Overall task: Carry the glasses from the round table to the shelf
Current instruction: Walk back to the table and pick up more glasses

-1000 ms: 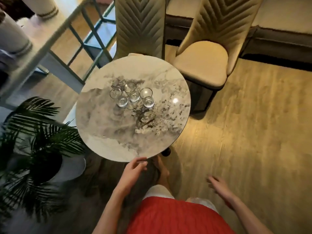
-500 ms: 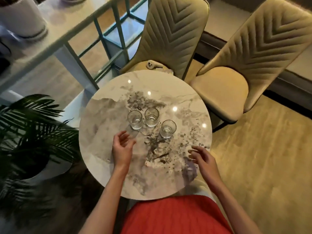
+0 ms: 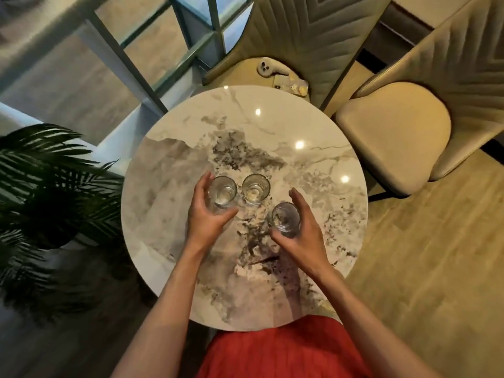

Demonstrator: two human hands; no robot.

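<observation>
two sets of fingers are curved round glass. those of the left hand [image 3: 208, 219] wrap the far side of the left glass [image 3: 224, 192], with the thumb closing on its near side. those of the right hand [image 3: 305, 233] stand up along the outer wall of the right glass [image 3: 285, 220], with the thumb against its near side. both glasses look to be standing on the round desk [image 3: 163, 192], not yet lifted (how firmly either is squeezed i cannot tell). the middle glass [image 3: 255, 189] stands untouched just beside the left one, nearly rim to rim.

to do this pick-up well, i would settle each grip low on the wall, thumb opposite fingers, before taking any weight, since smooth clear glass slips if pinched near the rim. the left glass should go straight up, because any sideways drag would knock it against its neighbour. both should stay upright, as the shine at their bottoms may be liquid or only thick bases.

outward from there, padded chairs [image 3: 395, 137] crowd the far side of the desk and a potted palm [image 3: 54, 186] stands at the left, so the way round looks narrow. the metal-framed rack [image 3: 128, 58] beyond the far left edge is, i judge, the shelf. with both hands full, the middle glass will need a second trip.
</observation>
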